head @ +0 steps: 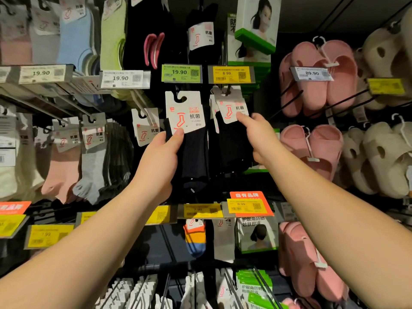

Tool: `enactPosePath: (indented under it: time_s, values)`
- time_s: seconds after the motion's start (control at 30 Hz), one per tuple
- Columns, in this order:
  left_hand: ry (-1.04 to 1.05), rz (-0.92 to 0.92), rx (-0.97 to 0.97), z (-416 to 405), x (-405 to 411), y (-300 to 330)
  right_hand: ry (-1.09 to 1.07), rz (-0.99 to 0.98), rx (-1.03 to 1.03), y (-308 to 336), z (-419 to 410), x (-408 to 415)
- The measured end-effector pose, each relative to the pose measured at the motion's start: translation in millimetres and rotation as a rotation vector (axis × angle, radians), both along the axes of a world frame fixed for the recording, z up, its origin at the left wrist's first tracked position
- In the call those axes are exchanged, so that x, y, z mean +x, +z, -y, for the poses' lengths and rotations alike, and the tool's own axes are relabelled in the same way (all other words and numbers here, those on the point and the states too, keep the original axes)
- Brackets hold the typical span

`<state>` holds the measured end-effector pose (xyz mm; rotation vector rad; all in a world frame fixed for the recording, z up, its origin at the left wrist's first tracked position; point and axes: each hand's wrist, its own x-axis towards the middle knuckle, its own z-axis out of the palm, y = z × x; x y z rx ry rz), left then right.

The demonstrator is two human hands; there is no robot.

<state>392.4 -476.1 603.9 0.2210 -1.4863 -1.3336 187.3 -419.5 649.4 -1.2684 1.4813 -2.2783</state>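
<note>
Two packs of dark socks hang in the middle of a shop display. My left hand [161, 159] grips the left dark sock pack [196, 152], thumb pressed on the lower edge of its white card label [185, 112]. My right hand [259, 137] holds the right dark sock pack [231, 148] from its right side, thumb on the corner of that pack's white label [231, 108]. The right pack hangs from a peg under a yellow 8.99 tag [230, 74]. Whether the left pack's hook is on a peg is unclear.
Pastel, grey and black socks [89, 157] hang on pegs to the left. Pink slippers [316, 79] and cream clogs [379, 157] hang at the right. Price tags [181, 73] stick out on peg ends. Green mask boxes [256, 25] hang above; more socks and boxes below.
</note>
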Motion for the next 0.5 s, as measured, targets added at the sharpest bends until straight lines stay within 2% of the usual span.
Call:
enactPosePath:
  time_s: [0.2,0.3,0.4,0.5]
  values:
    - [-0.002,0.000,0.020,-3.5,-0.7,2.2,-0.092,-0.047,0.135,-3.6,8.8,-8.0]
    - [-0.011,0.005,0.035,-4.4,-2.6,3.8,-0.183,-0.096,0.222,-3.6,11.2,-7.6]
    - [-0.050,-0.005,0.054,-6.2,-5.7,3.8,-0.354,-0.226,0.344,-8.4,5.9,-10.2]
    - [-0.082,0.003,0.068,-5.4,-13.4,3.2,-0.506,-0.341,0.232,-13.6,-4.2,-13.3]
